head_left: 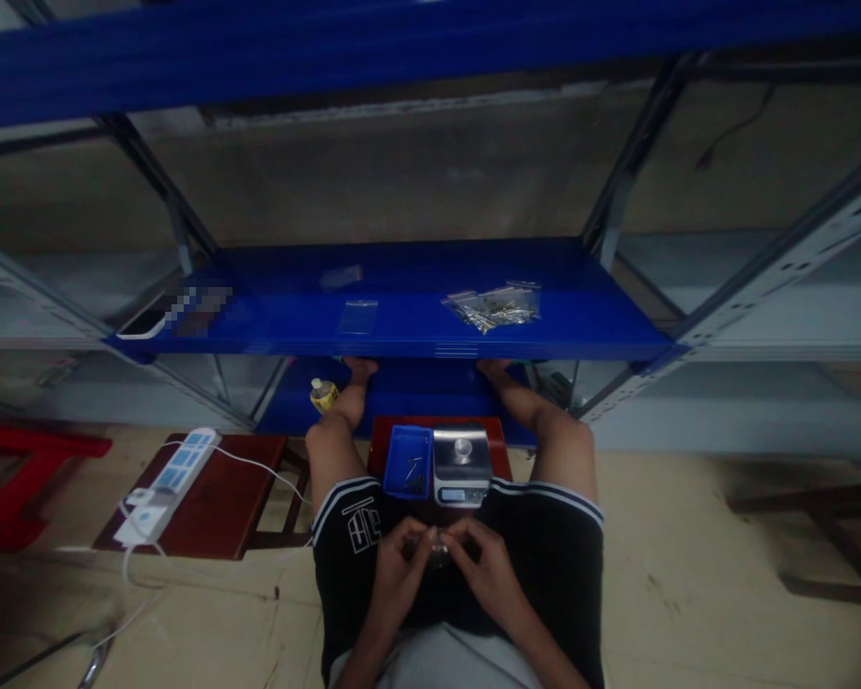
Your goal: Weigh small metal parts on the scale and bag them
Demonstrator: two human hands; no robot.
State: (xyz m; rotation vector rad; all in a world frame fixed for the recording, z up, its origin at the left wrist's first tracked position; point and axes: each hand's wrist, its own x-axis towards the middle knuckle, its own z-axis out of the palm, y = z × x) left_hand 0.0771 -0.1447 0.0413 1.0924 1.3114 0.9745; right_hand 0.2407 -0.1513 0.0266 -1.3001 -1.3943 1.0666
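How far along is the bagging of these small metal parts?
Done: a pile of filled clear plastic bags lies on the blue metal shelf. In hand: left hand and right hand pinch something small together over the lap, too dim to identify. Left: a few parts remain in the blue plastic tray beside the small silver digital scale; empty flat bags wait on the shelf.

- Looks like a storeroom or small packing workshop, though it's pretty dim.
- Blue steel shelf on grey uprights, bare concrete wall behind.
- Bagged screws on the shelf.
- Small scale and parts tray on a stool.
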